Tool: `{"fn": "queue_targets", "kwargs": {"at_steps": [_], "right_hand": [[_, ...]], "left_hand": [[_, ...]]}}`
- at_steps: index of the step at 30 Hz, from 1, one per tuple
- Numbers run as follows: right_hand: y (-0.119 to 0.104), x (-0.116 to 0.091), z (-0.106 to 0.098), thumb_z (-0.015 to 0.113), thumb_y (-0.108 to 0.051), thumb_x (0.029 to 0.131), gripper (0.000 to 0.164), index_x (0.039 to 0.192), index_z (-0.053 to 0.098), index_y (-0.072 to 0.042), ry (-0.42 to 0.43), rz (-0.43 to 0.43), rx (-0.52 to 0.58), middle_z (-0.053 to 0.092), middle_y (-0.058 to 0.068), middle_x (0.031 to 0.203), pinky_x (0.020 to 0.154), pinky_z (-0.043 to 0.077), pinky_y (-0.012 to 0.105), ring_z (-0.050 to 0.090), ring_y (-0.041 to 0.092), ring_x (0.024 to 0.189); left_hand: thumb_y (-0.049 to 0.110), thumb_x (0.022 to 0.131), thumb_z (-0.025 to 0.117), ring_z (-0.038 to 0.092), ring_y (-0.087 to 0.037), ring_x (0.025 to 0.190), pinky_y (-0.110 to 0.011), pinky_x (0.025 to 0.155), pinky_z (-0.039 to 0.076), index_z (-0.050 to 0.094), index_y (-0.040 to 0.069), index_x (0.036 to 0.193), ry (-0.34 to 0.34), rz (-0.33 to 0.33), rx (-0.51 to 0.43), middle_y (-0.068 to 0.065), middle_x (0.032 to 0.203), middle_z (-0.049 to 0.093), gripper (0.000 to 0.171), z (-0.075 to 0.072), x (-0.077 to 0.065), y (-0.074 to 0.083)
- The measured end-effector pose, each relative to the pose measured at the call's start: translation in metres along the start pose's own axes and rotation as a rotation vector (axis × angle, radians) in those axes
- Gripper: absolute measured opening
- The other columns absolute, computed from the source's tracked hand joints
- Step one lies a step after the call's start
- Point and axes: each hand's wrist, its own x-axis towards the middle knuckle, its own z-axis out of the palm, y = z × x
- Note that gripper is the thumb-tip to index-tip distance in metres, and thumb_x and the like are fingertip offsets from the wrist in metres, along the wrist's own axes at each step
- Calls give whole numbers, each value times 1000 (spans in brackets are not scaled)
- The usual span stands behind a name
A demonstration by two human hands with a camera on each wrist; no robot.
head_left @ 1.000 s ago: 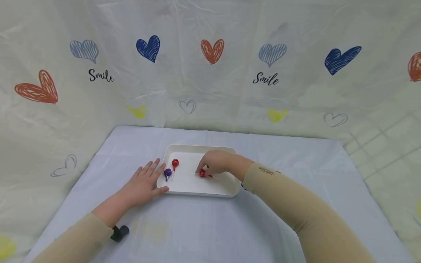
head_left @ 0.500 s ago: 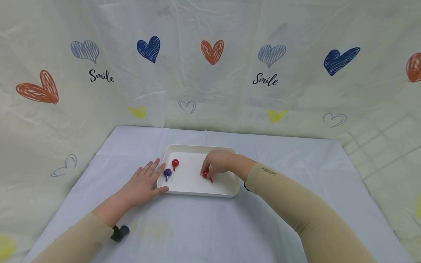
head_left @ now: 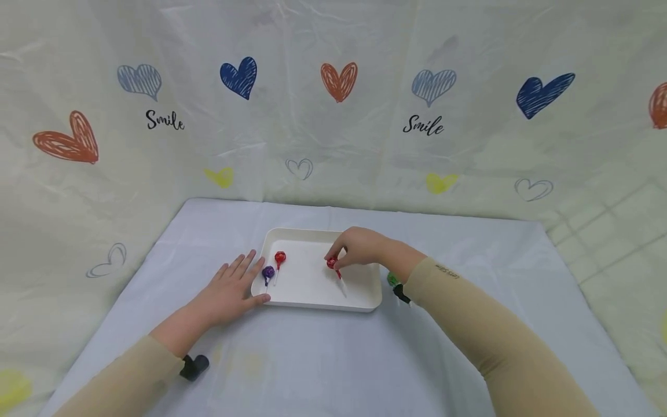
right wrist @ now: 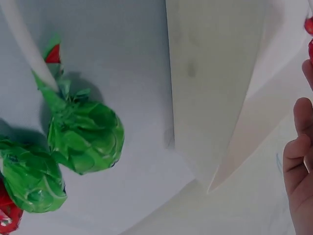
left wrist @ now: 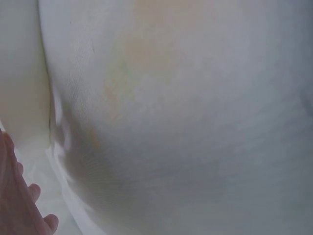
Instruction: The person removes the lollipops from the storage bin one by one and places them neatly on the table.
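Note:
In the head view, my right hand (head_left: 359, 246) pinches a red-wrapped lollipop (head_left: 330, 263) by its head, over the right half of a white tray (head_left: 307, 281). The lollipop's white stick slants down toward the tray's front; whether it touches the bottom I cannot tell. My left hand (head_left: 227, 295) rests with spread, straight fingers against the tray's left rim. Close to those fingers, a second red lollipop (head_left: 280, 256) and a purple lollipop (head_left: 268, 271) lie inside the tray. Only the fingers (left wrist: 34, 193) of the left hand show in the left wrist view.
Outside the tray's right wall (right wrist: 210, 73), green-wrapped lollipops (right wrist: 85, 137) lie on the white cloth, a red one (right wrist: 7, 210) beside them. The right forearm hides part of that area in the head view. A white curtain with printed hearts (head_left: 339, 81) hangs behind the table.
My right hand has taken hold of the red lollipop and moved right and up with it, its stick swinging toward the front. A green lollipop now shows by the right wrist. The left hand stays put.

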Motion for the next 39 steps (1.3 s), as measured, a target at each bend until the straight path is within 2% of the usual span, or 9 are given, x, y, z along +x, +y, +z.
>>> {"fn": "queue_targets", "kwargs": {"at_steps": [6,14,25,32,36,39], "right_hand": [[12,-15,-10,78,-30,87,31,118,76,-27,65,28,62,69,-20,98,67,49,30,56,15,79],[30,-41,-18,78,-31,87,30,117,76,-28,151,121,174,70,-13,97,64,49,32,55,19,83],[69,-87,-17,78,-36,86,32,117,76,-27,236,214,201,70,-7,102,64,50,32,56,22,87],[100,-126,-10,78,-37,85,34,117,75,-25,238,304,224,70,1,114,63,47,33,54,21,79],[119,-152,-4,77,-39,86,35,118,75,-24,218,340,212,70,5,120,66,46,32,54,20,87],[132,-171,0,76,-37,87,35,118,75,-20,215,349,187,70,7,119,65,45,32,53,19,84]], "left_hand": [[67,91,54,11,-41,150,-64,116,11,18,12,159,-5,1,-10,-14,166,8,95,1,1,0],[72,90,49,10,-40,150,-63,117,11,17,13,160,-11,3,3,-13,166,7,97,0,1,0],[71,91,50,10,-41,150,-63,117,11,18,13,160,0,9,8,-13,166,7,95,0,0,-1],[72,91,47,10,-40,150,-63,117,10,17,14,160,3,8,12,-12,166,7,95,3,0,-2],[72,91,47,8,-39,150,-62,117,9,15,15,160,-3,4,18,-11,167,5,95,6,1,-4],[73,90,47,8,-40,150,-63,117,9,16,15,160,1,8,13,-12,166,6,96,7,2,-5]]}}
